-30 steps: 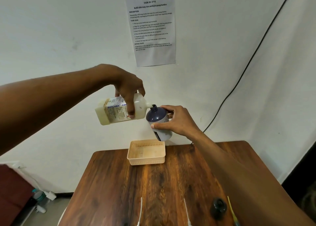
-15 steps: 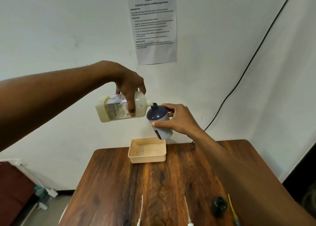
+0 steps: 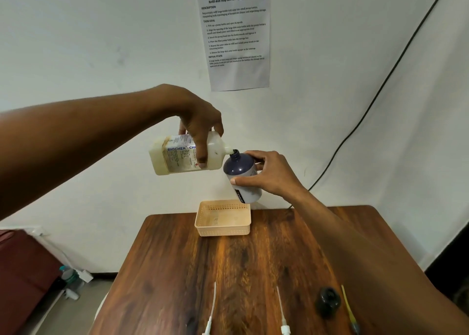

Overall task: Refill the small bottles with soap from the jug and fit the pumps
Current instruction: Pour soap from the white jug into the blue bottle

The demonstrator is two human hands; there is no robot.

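Observation:
My left hand [image 3: 200,129] grips a cream-white soap jug [image 3: 177,157] from above and holds it tipped on its side, spout pointing right. The spout meets the open neck of a small bottle [image 3: 241,177] with a dark blue top and grey body. My right hand [image 3: 269,174] is wrapped around that bottle and holds it tilted in the air above the basket. Two white pump tubes [image 3: 212,306] [image 3: 281,309] lie on the table near its front edge, their heads cut off by the frame. A yellow pump tube [image 3: 348,309] lies at the right.
A beige perforated basket [image 3: 222,230] sits at the back of the wooden table [image 3: 228,271], with nothing in it. A black cap [image 3: 328,301] rests front right. A printed sheet [image 3: 234,32] hangs on the wall and a black cable [image 3: 368,111] runs down it.
Both hands, with the jug and small bottle, have shifted slightly lower in view. The jug stays tipped against the bottle's neck.

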